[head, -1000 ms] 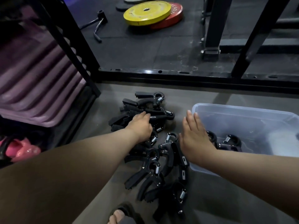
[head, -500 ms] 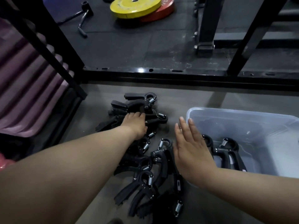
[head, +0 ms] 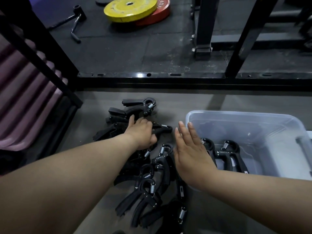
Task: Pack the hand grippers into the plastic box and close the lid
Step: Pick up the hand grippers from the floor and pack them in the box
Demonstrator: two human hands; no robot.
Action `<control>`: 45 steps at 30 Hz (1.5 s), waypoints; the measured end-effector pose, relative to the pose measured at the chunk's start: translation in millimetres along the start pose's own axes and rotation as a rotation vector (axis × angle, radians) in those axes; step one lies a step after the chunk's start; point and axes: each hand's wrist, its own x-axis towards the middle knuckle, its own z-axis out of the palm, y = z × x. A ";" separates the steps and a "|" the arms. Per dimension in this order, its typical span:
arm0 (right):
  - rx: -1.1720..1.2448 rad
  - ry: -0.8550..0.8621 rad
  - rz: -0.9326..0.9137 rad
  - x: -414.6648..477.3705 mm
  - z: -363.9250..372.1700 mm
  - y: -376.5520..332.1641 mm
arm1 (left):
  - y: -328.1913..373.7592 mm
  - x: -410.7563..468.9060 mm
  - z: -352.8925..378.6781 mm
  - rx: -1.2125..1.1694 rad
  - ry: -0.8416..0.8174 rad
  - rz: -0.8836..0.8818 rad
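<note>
Currently the left hand [head: 141, 132] curls round a hand gripper [head: 162, 130] on the pile [head: 166, 171]. Right hand [head: 190, 154], fingers [head: 191, 130] straight, hovers beside the plastic box [head: 236, 114] at three o'clock. A yellow plate [head: 130, 9] lies at twelve.

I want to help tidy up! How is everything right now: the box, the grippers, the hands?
Plastic box: open, no lid on.
Two hand grippers in box: packed, lying down.
Pile of hand grippers: on the floor, unpacked.
Left hand: gripping the top gripper of the pile.
Right hand: open, empty.
</note>
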 end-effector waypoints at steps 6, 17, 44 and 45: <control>0.007 -0.016 -0.011 1.5 -0.6 1.4 | 13.4 -17.9 -20.3 -0.391 0.268 -0.257; -0.023 -0.150 -0.062 5.9 -17.4 4.3 | 26.1 -45.6 -53.8 -1.789 0.215 -0.579; 0.936 -0.019 0.544 -48.8 -100.0 63.1 | 139.6 -122.5 -55.0 -0.809 0.216 0.102; 0.867 -0.088 0.549 -50.3 -99.3 72.0 | 136.9 -121.0 -50.6 -0.714 0.259 0.070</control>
